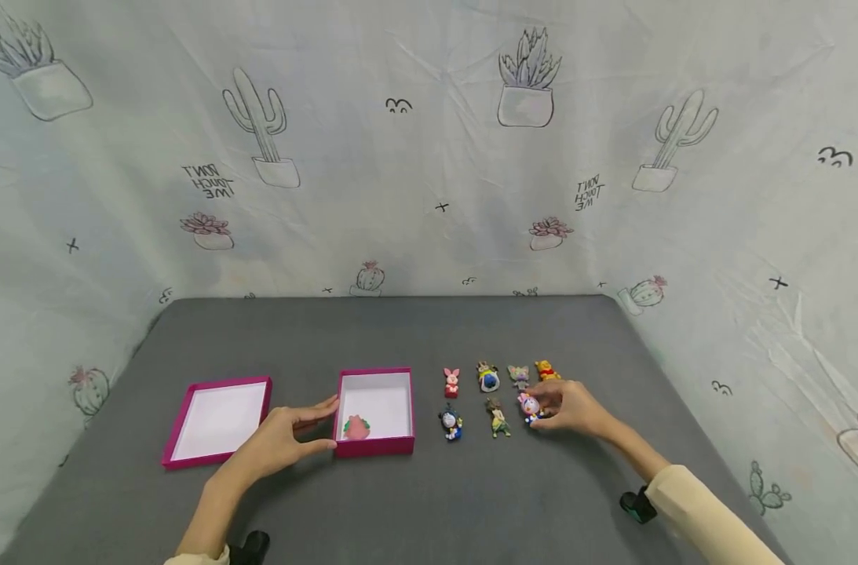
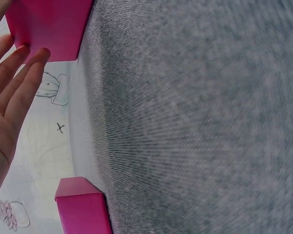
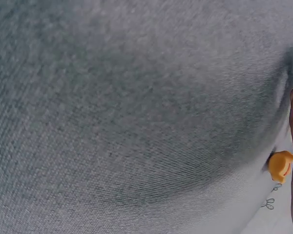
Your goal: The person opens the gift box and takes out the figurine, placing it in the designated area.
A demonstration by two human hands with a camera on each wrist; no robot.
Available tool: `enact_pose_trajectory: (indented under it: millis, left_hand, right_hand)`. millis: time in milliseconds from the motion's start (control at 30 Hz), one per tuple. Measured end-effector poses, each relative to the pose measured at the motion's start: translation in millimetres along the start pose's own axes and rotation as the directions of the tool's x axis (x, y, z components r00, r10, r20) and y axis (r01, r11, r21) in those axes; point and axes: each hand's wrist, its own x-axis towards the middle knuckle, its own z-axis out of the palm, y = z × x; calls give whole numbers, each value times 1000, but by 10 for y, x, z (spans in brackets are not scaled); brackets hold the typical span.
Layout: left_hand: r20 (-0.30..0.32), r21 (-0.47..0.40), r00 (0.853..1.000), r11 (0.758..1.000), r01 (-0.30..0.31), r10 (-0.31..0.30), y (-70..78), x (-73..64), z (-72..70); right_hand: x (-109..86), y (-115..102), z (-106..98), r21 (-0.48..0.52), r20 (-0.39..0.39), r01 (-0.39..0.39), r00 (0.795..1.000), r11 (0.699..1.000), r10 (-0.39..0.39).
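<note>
My left hand [image 1: 287, 435] is at the left side of a magenta open box [image 1: 375, 446] with a white inside. In the left wrist view its fingers [image 2: 27, 95] lie fairly straight against the box wall [image 2: 51, 31]. A pink figurine [image 1: 356, 428] lies in the box's front left corner. On the right, my right hand [image 1: 570, 404] pinches a pink-headed figurine [image 1: 530, 406] with a blue and white body between thumb and fingers. Just behind that hand are a yellow bear figurine [image 1: 545, 370] in red and a grey-green cat-like figurine [image 1: 519, 377].
A magenta lid [image 1: 217, 421], white side up, lies left of the box. Between box and right hand stand a red-pink piglet figurine [image 1: 451, 383], a round blue-bellied figurine [image 1: 488, 377], a dark-blue figurine [image 1: 451, 424] and a green-brown figurine [image 1: 498, 418]. Grey cloth [image 1: 429, 510] covers the table.
</note>
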Motion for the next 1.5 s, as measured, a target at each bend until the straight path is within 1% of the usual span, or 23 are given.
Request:
enact_pose_trajectory:
  millis: [133,333,433,500,567,700,800,1000,1133,1333,1500]
  left_hand:
    - [5,-13,1000,1000,17,-17,-13,-44,50]
    - [3,-11,1000,1000,-14,14,-38,-152,121]
    - [-7,-22,1000,1000,-20,20,-49,-180,146]
    - [-10,-19,1000,1000,-16,16,-52,-187,156]
    - [-10,-19,1000,1000,-11,11,-53,-188,161]
    - [-3,-14,1000,1000,13,-13,-41,-185,154]
    - [-7,-6,1000,1000,14,-14,-33,-172,143]
    - [-3,-12,1000,1000,9,-9,-23,-132,122]
    - [-8,-11,1000,1000,6,-6,-12,-103,104]
    - [-21,16,1000,1000,1,-1,10,-71,78]
    - [-27,43,1000,999,4,-2,48,-51,61]
  right_hand:
    - [-57,24,52,0,38,-3,999,1000,3]
    - [-105,29,126,-19,82,-4,997,1000,6]
    - [-130,41,166,-14,90,-32,995,999,33]
    - [-151,45,189,15,87,-61,994,998,60]
    - [-168,39,202,55,85,-87,993,995,82]
    - [-175,19,197,114,81,-97,993,989,88]
    - [-157,27,186,99,76,-94,993,991,87]
    - [-112,44,139,21,65,-84,994,996,83]
    - [-82,35,102,-1,67,-62,996,998,62]
    - [-61,3,52,25,71,-58,996,998,56]
    - [-69,-11,2,97,43,-47,998,994,43]
